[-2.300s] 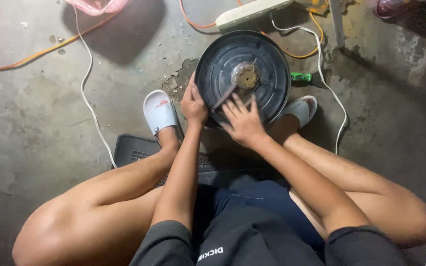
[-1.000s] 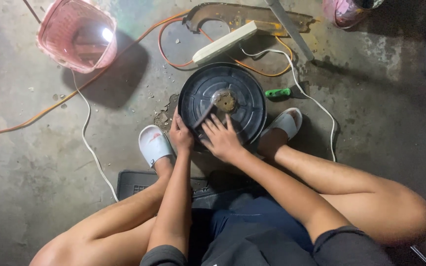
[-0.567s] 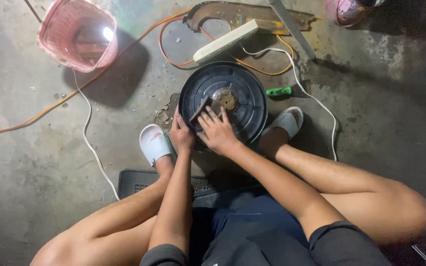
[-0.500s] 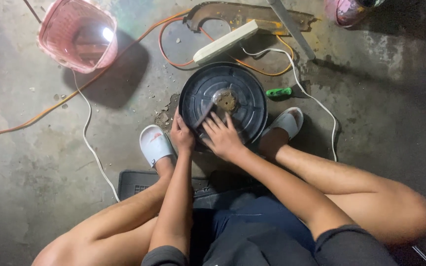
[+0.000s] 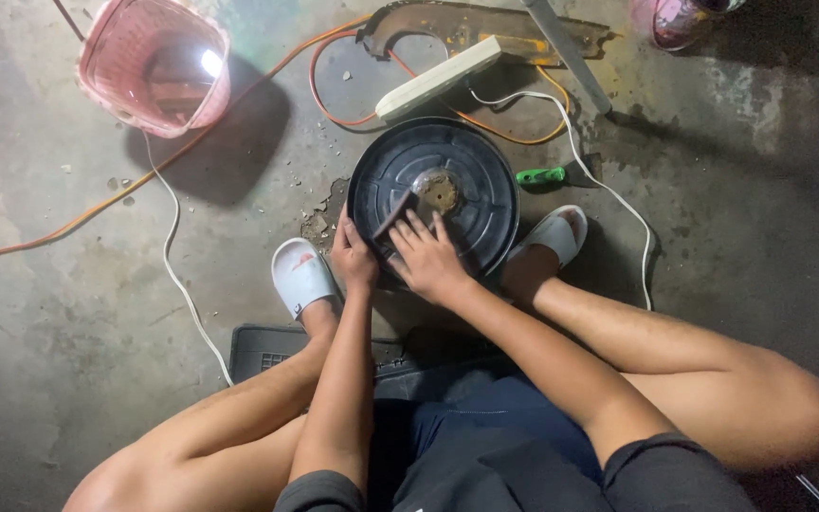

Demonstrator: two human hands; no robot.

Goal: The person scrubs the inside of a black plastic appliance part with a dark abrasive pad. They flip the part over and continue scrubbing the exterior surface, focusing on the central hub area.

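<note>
Seen from above, a person sits low on a concrete floor (image 5: 68, 313) with bare knees spread and both arms reaching forward to a round black disc (image 5: 434, 197) that lies flat on the floor between their feet. The disc has raised concentric ridges and a rusty metal hub (image 5: 438, 192) at its centre. The left hand (image 5: 354, 261) rests on the disc's near-left rim, fingers curled over the edge and gripping it. The right hand (image 5: 428, 258) lies flat on the disc, fingers spread and pressing down on a small dark cloth (image 5: 392, 216) just beside the hub. White slide sandals (image 5: 300, 277) are on both feet, one on each side of the disc. A green-handled screwdriver (image 5: 541, 175) lies just right of the disc. Beyond it are a white power strip (image 5: 438, 78), orange and white cables, and a pink plastic basket (image 5: 155, 64) at upper left.
</note>
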